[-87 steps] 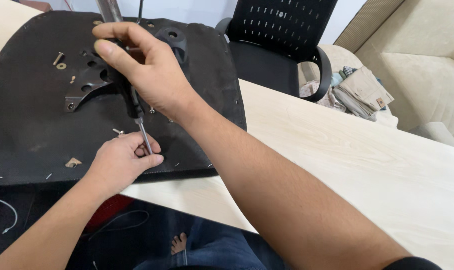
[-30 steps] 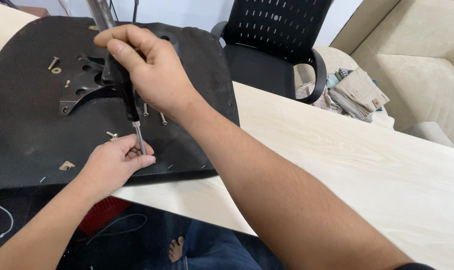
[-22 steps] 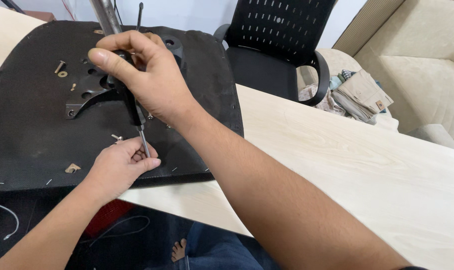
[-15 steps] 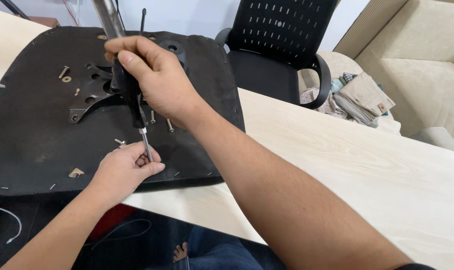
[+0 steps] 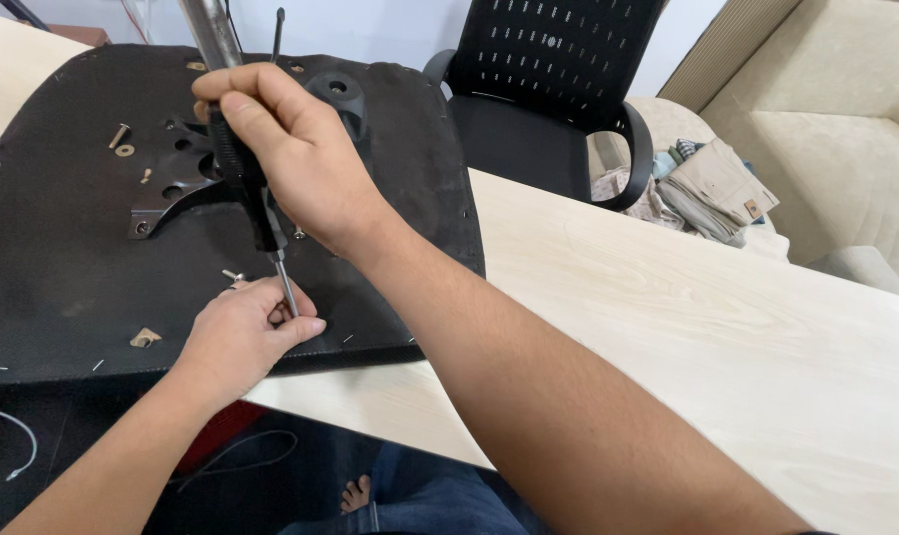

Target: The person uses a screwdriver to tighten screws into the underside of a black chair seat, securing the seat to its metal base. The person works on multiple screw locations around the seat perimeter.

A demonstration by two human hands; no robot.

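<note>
Across pale wood-grain tabletop, smooth and matt: upturned chair seat, broad, rounded, covered in coarse black fabric, overhanging near edge. Behind, black mesh-backed office chair; beige upholstered sofa at far right. On seat underside, black metal mounting plate, star-shaped, with chrome column rising from it. Right hand clamped around black ribbed screwdriver handle, slim steel shaft upright. Left hand closed, fingertips pinching shaft tip against fabric. Loose bolt and washer nearby.
</note>
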